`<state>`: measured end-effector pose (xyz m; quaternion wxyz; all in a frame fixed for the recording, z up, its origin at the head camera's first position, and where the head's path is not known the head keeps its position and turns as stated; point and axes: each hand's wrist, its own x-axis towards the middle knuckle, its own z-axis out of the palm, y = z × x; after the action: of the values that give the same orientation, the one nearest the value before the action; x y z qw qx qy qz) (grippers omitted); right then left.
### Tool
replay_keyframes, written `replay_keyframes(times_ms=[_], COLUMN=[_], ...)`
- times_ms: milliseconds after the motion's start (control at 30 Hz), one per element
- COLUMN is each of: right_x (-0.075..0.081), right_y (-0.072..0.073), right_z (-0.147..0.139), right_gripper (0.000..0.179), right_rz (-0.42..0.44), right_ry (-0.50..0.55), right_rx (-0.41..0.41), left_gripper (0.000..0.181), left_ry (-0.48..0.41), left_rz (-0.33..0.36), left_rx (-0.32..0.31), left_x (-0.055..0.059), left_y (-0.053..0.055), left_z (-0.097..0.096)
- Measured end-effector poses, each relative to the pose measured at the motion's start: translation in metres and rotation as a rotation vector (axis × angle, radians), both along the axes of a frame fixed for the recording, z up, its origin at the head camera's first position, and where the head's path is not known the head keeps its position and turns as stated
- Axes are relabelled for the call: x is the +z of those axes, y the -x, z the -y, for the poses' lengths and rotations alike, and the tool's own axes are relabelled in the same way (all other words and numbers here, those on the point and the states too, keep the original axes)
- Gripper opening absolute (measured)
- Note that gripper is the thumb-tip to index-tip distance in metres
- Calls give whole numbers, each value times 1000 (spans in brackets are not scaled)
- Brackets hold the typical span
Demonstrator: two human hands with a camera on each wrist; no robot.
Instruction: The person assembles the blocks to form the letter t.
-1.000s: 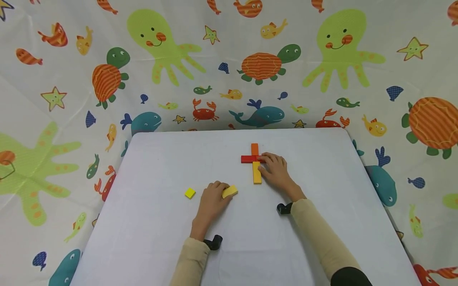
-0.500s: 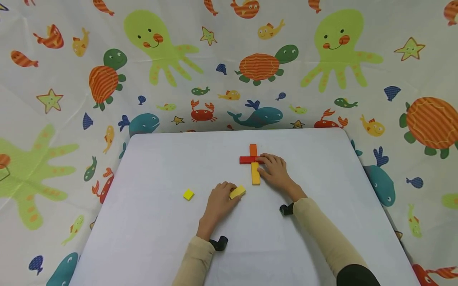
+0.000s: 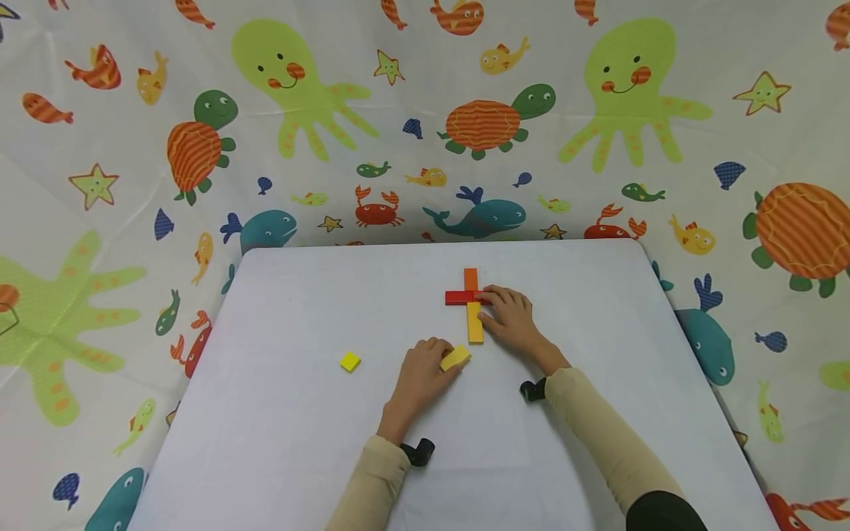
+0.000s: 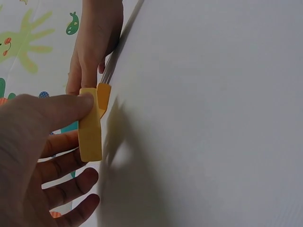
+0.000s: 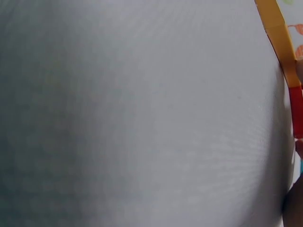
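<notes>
My left hand [image 3: 420, 375] pinches a pale yellow rectangular block [image 4: 90, 127] between thumb and fingers, tilted just above the table. To its right is a flat cross of blocks: an orange block [image 3: 471, 279] at the top, a red block [image 3: 457, 298] on the left, a second red block [image 5: 296, 111] on the right and a yellow-orange block [image 3: 474, 324] below. Bent fingers of my right hand [image 3: 518, 323] hold the right-side red block, covering much of it. The thumb lies by the yellow-orange block's edge. In the right wrist view only fingertips show at the edge.
A small bright yellow square block [image 3: 350, 361] lies on the white tabletop [image 3: 279, 413], left of my left hand. Behind and beside the table hangs a cloth [image 3: 412, 44] printed with sea animals. A black wrist camera [image 3: 418, 452] sits under each wrist.
My left hand has moved right with the pale yellow block, bringing it close to the lower end of the cross. The right hand keeps its place, and the cross looks unchanged.
</notes>
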<state>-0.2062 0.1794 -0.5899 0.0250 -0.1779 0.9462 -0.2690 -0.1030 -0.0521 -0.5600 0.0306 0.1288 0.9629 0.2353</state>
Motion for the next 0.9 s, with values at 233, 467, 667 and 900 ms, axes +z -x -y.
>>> replay_keyframes(times_ms=[233,467,667,900], right_x=[-1,0,2,1], right_y=[0,0,-1,-1], right_z=[-2,-1,-1,-1], right_gripper=[51,51,50,48], right_rz=[3,19,8,2], right_ry=[4,11,31,41], right_rx=[3,1,7,11], left_gripper=[36,35,33,33], left_ry=[36,72,82,85], left_rz=[-15,-4,-25,-67], left_rx=[-40,-70,-118,-164], left_x=[1,4,4,-1], left_y=[-2,-6,-9,-12], left_z=[-4,-7,-7,-6])
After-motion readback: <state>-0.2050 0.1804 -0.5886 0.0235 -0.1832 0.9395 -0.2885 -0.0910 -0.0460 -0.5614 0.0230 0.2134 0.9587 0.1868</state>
